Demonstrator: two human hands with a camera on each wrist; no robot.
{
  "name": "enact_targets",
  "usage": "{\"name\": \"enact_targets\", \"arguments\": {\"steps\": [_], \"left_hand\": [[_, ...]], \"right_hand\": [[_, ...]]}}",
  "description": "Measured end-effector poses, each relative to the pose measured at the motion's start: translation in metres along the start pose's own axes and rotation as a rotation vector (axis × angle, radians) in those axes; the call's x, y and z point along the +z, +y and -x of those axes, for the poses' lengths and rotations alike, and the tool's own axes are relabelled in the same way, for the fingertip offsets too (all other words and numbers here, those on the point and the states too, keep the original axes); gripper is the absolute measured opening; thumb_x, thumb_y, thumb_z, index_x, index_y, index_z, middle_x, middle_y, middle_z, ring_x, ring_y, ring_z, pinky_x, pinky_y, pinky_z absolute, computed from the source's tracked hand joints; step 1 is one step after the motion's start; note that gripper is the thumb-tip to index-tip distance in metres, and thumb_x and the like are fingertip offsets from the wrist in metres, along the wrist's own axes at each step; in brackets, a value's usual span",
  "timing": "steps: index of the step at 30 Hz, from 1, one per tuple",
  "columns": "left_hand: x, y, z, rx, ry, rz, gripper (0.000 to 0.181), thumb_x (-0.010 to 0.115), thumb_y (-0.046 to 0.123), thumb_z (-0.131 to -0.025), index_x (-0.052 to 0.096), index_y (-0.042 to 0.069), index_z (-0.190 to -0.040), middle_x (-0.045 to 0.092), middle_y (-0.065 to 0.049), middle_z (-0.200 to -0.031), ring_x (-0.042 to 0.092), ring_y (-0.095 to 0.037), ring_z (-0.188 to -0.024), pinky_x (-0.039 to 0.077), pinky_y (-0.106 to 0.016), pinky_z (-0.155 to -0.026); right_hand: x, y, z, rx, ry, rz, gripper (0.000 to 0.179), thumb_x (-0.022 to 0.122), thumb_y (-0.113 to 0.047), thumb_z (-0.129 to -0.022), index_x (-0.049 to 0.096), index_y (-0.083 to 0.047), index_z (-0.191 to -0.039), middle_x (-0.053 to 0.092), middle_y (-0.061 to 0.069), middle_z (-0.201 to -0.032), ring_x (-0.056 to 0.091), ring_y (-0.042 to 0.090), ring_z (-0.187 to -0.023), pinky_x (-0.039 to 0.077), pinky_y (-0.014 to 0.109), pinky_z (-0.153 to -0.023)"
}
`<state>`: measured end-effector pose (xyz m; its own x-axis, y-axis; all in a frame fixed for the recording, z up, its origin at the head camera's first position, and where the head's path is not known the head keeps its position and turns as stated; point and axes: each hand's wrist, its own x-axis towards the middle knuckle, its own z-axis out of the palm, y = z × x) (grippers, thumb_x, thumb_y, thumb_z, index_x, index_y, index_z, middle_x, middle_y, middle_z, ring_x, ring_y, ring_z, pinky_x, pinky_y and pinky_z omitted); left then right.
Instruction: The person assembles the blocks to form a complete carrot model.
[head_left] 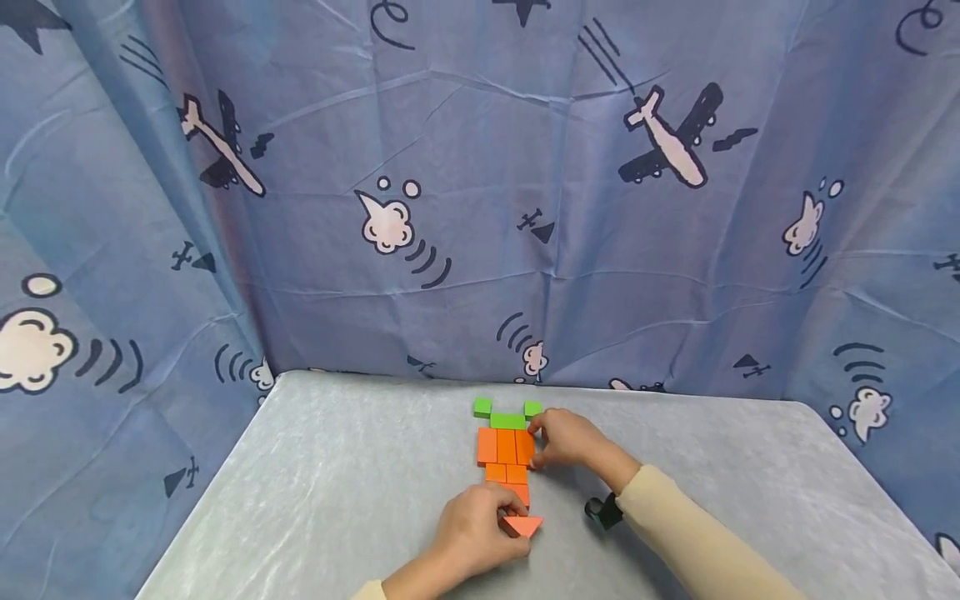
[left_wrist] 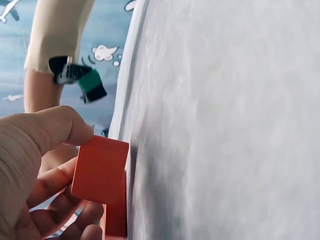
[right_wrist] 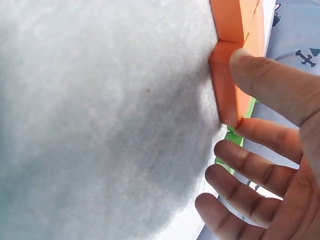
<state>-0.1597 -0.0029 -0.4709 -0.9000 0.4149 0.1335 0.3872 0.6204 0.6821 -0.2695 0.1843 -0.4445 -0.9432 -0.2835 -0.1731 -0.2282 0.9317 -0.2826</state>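
On the table lies a flat figure of orange blocks (head_left: 506, 447) topped by a green block (head_left: 507, 422), with small green cubes (head_left: 482, 407) at its upper corners. My left hand (head_left: 472, 529) pinches an orange triangular block (head_left: 525, 525) between thumb and fingers, just below the figure's lower end. In the left wrist view, this block (left_wrist: 100, 167) overlaps another orange block (left_wrist: 116, 215). At the figure's right side, my right hand (head_left: 568, 437) spans the outer orange block (right_wrist: 227, 85), thumb and index fingertip at its two ends. Its other fingers are spread apart.
A pale cloth covers the table (head_left: 360, 483). Behind and beside it hangs a blue curtain (head_left: 465, 333) printed with planes and clouds. A dark green and black device (head_left: 604, 510) sits at the right wrist, beneath the sleeve (head_left: 690, 533).
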Motion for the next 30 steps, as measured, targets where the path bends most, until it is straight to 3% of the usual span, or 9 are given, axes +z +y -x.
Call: {"name": "enact_targets", "arguments": {"steps": [3,18,30], "left_hand": [[-0.002,-0.004,-0.002,0.006,0.024,-0.029,0.019,0.080,0.023,-0.065,0.071,0.028,-0.080,0.059,0.020,-0.078,0.049,0.007,-0.067,0.040,-0.016,-0.059],[-0.012,-0.013,-0.013,-0.005,0.029,-0.046,0.017,0.081,0.026,-0.066,0.072,0.022,-0.079,0.059,0.015,-0.078,0.049,0.005,-0.067,0.042,-0.017,-0.060],[-0.016,-0.014,-0.014,-0.049,-0.027,-0.021,0.018,0.082,0.025,-0.066,0.073,0.024,-0.082,0.059,0.014,-0.079,0.052,0.002,-0.069,0.043,-0.019,-0.063]], "right_hand": [[0.000,0.000,0.000,0.001,-0.001,0.004,0.046,0.088,-0.028,-0.065,0.072,-0.011,-0.104,0.063,0.002,-0.085,0.053,0.015,-0.075,0.050,0.034,-0.072],[-0.002,0.000,0.000,-0.010,0.009,-0.006,0.047,0.088,-0.026,-0.065,0.072,-0.009,-0.105,0.063,0.002,-0.085,0.054,0.016,-0.076,0.050,0.035,-0.073],[-0.001,0.000,0.001,-0.021,-0.008,0.012,0.048,0.087,-0.027,-0.066,0.071,-0.009,-0.107,0.064,0.002,-0.086,0.054,0.016,-0.076,0.051,0.036,-0.074]]}}
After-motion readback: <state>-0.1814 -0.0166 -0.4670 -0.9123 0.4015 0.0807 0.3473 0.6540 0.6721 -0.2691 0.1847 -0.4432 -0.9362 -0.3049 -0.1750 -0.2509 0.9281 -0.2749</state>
